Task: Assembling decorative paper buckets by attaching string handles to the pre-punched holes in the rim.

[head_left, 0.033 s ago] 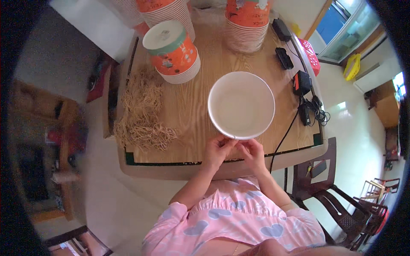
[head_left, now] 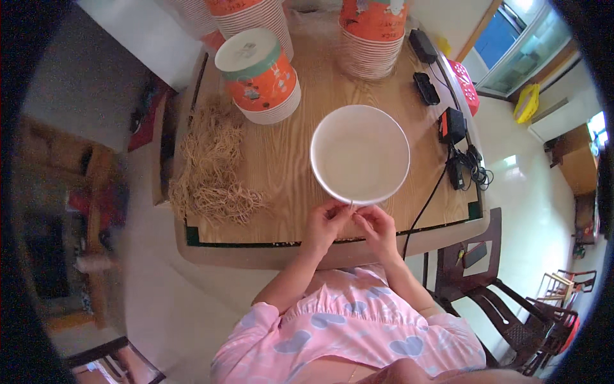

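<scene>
A white paper bucket [head_left: 360,153] stands with its mouth up on the table in front of me. At its near rim my left hand [head_left: 325,225] and my right hand [head_left: 376,229] meet, thumbs and fingertips pinched together. A thin, pale bit of twine shows between the fingertips against the rim; most of it is hidden by the fingers. To the left lies a loose heap of tan twine [head_left: 214,169]. Beyond the heap, a stack of paper buckets [head_left: 262,86] in orange and green rests upside down.
Taller bucket stacks [head_left: 249,25] and another stack [head_left: 371,45] rise at the far side. Along the right edge lie a black adapter [head_left: 452,125], a black case [head_left: 425,88] and coiled cables [head_left: 474,168]. A dark wooden chair [head_left: 473,269] stands at the right.
The view has shifted very slightly. Both hands stay pinched at the bucket's near rim, and the pale strand shows a little more clearly.
</scene>
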Motion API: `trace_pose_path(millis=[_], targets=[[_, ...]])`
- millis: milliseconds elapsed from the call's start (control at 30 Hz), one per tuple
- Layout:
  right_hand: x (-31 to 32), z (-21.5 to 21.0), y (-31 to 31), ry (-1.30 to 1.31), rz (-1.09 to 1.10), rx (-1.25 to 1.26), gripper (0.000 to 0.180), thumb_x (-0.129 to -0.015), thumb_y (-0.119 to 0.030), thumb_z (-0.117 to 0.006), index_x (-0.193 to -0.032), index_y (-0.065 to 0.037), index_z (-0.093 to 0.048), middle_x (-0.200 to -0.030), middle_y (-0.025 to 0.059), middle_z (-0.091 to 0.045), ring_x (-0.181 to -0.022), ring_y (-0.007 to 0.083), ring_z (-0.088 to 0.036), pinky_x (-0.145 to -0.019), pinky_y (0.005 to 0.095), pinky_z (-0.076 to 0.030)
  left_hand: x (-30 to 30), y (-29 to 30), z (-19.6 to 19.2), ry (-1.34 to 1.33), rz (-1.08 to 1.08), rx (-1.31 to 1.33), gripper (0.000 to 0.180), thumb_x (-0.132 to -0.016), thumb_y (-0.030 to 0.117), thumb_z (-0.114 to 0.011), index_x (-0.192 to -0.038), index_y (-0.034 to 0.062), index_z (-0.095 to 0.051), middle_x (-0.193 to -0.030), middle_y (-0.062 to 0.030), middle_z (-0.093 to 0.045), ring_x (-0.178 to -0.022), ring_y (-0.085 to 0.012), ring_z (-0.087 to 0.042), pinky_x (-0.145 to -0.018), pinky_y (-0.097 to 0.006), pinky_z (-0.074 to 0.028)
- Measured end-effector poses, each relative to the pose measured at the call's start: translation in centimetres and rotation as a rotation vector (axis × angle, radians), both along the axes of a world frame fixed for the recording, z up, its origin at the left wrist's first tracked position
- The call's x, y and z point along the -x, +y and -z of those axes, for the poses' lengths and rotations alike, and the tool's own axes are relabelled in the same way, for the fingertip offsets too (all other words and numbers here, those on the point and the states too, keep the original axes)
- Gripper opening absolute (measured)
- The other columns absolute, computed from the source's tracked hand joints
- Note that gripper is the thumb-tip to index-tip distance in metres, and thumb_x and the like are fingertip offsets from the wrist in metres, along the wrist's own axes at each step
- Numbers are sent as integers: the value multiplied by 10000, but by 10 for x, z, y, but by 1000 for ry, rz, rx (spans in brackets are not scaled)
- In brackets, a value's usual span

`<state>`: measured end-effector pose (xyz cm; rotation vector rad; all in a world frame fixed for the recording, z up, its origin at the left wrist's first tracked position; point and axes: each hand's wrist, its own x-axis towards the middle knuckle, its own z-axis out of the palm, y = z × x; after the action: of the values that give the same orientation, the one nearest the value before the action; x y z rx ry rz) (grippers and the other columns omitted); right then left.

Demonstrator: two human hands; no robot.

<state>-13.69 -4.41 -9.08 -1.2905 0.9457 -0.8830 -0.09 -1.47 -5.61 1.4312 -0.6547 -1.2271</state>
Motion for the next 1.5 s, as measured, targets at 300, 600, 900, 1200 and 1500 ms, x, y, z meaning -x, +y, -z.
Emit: trace_pose_path(millis=[300, 600, 900, 1200, 1500], targets=[[-7, -24, 0, -40, -25, -20, 170, -930, -121, -419, -835, -6, -501, -751, 25, -542, -692, 90, -501, -652, 218, -418, -2, 1, 2, -88, -61, 287, 69, -789, 72, -653, -820, 25, -613, -693, 18, -565, -589, -25, -484, -526, -183, -394], [-18, -33, 5, -73, 78, 28, 106, -905, -78, -466, -848, -6, -518, -759, 21, -561, -689, 93, -522, -652, 227, -433, -5, 9, 5, 29, -55, 362, 70, -782, 59, -657, -810, 28, -602, -706, 37, -527, -594, -17, -473, -525, -167, -381], [-13, -39, 7, -136, 69, -73, 60, -850, -47, -560, -828, 5, -539, -768, 27, -589, -687, 88, -556, -639, 215, -458, -11, 14, -12, 258, -73, 230, 59, -800, 55, -637, -820, 24, -591, -751, 33, -557, -664, -17, -504, -560, -161, -396], [-18, -33, 7, -118, 107, -98, 68, -852, -63, -565, -873, 1, -564, -742, 18, -590, -655, 80, -548, -596, 206, -454, -18, 19, -16, -805, 78, 556, 179, -705, 51, -665, -856, 112, -592, -730, -33, -497, -591, -152, -539, -509, -281, -442], [-19, -33, 6, -89, 100, -56, 60, -844, -35, -567, -878, 14, -570, -762, 26, -598, -676, 88, -559, -623, 217, -465, -23, 26, -6, -1017, 82, 701, 237, -660, 56, -689, -866, 130, -599, -756, -26, -502, -604, -187, -542, -504, -311, -448]])
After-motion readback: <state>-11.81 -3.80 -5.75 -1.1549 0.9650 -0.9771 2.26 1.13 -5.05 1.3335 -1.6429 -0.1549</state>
